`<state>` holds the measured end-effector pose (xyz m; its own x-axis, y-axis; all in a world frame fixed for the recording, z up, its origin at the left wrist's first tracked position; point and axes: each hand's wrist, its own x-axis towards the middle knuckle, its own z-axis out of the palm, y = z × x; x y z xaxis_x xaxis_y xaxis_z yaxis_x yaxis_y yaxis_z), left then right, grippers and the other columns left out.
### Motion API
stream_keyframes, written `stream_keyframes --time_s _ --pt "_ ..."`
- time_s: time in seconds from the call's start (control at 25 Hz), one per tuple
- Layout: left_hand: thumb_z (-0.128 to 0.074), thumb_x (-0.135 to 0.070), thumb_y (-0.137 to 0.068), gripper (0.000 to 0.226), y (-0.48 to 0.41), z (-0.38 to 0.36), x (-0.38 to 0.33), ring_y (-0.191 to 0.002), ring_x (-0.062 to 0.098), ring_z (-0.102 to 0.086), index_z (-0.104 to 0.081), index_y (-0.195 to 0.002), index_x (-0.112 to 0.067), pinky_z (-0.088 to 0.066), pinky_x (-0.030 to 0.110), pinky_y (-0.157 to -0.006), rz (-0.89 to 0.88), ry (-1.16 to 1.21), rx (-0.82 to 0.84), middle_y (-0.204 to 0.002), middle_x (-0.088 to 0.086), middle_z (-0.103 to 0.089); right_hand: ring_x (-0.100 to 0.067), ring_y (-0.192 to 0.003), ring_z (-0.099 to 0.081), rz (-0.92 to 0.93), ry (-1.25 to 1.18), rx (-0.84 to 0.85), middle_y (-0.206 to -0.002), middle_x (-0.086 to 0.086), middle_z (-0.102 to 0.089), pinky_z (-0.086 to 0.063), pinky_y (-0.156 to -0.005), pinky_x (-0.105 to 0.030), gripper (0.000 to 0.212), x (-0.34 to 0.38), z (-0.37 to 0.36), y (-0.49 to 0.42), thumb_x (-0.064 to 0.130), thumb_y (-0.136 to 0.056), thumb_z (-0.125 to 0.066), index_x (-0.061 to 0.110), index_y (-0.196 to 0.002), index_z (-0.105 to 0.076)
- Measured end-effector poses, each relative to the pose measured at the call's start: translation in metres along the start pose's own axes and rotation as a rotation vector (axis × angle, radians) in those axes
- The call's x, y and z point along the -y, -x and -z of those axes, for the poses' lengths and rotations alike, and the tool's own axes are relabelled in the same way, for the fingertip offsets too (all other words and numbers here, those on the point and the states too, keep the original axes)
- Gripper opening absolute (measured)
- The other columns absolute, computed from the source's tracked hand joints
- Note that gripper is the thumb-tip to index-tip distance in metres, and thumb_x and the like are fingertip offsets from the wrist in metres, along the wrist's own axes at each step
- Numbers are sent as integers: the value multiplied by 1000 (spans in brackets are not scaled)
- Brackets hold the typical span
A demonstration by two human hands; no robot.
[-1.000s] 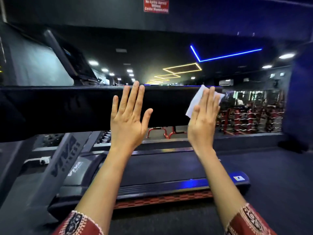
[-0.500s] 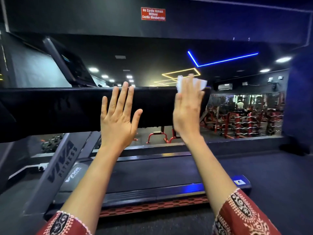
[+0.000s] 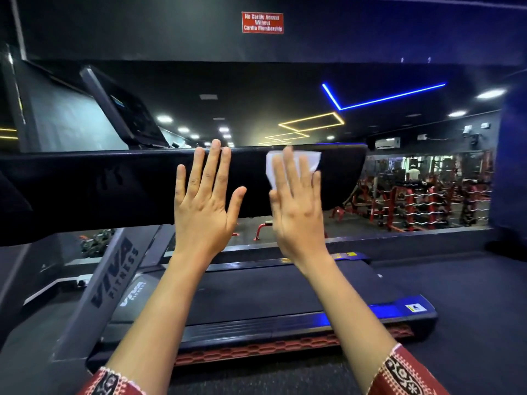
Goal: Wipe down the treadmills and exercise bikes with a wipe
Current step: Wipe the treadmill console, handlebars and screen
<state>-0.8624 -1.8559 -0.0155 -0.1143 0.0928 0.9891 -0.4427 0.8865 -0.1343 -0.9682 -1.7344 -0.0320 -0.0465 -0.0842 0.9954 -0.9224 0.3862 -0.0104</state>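
A wide black padded side rail (image 3: pixel 114 189) of the treadmill crosses the view at chest height. My right hand (image 3: pixel 296 201) lies flat with straight fingers and presses a white wipe (image 3: pixel 309 162) against the rail near its rounded right end. My left hand (image 3: pixel 204 201) rests flat on the rail just to the left, fingers spread, holding nothing. Below the rail lie the treadmill's dark belt (image 3: pixel 279 292) and its grey upright (image 3: pixel 114 275) marked VIVA FITNESS.
The treadmill console (image 3: pixel 125 115) rises at the upper left. A mirror wall ahead reflects red weight racks (image 3: pixel 413 201) and ceiling lights. A red sign (image 3: pixel 262 22) hangs above. Dark rubber floor (image 3: pixel 470 309) spreads to the right of the treadmill.
My right hand slid the wipe along the rail from its right end leftward, then slightly down and back right. My left hand stayed flat on the rail.
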Motion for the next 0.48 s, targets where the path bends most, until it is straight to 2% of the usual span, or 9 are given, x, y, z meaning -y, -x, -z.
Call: stream_keyframes --time_s 0.08,0.12,0.24,0.28,0.32,0.44,0.48 --pt "-36 -42 -98 60 4 6 3 -145 20 -12 -26 -149 -12 -2 38 -118 -19 62 12 -156 8 -23 -21 -145 -19 141 116 21 -155 -6 -26 -11 -119 -44 48 -16 2 27 21 -100 -36 12 -148 -31" --pt "-40 -41 -97 60 10 9 6 -144 23 -16 -31 -148 -11 -6 39 -118 -25 79 10 -155 10 -25 -19 -146 -17 86 135 -3 -155 -7 -27 -10 -119 -43 48 -24 4 29 22 -101 -35 13 -148 -29" --pt "-46 -41 -94 59 28 17 20 -142 28 -23 -39 -144 -11 -14 43 -116 2 49 -20 -152 14 -31 -25 -146 -13 -320 17 -137 -156 -14 -24 -2 -119 -39 49 -1 -5 -1 23 -102 -28 7 -149 -28" --pt "-47 -42 -94 59 32 18 25 -141 28 -23 -39 -144 -11 -14 44 -116 19 37 -21 -152 14 -31 -28 -145 -14 -344 -26 -129 -156 -15 -23 0 -118 -39 49 21 -12 -12 24 -102 -27 6 -148 -29" --pt "-46 -43 -94 59 35 19 29 -141 28 -23 -39 -144 -11 -14 44 -116 31 30 -18 -152 15 -31 -29 -145 -15 -256 -37 -90 -156 -15 -23 0 -118 -40 49 42 -18 -14 24 -102 -29 7 -148 -30" --pt "-46 -42 -94 59 44 23 37 -142 28 -24 -39 -144 -10 -16 45 -116 45 41 -7 -152 14 -31 -23 -145 -20 239 61 41 -155 -6 -27 -9 -119 -43 48 40 -25 18 23 -100 -37 14 -147 -36" --pt "-47 -41 -94 59 47 25 40 -142 28 -24 -39 -144 -10 -17 45 -116 49 45 -5 -152 14 -31 -21 -145 -21 287 124 42 -154 -4 -28 -12 -118 -44 47 23 -19 27 23 -101 -38 16 -147 -35"
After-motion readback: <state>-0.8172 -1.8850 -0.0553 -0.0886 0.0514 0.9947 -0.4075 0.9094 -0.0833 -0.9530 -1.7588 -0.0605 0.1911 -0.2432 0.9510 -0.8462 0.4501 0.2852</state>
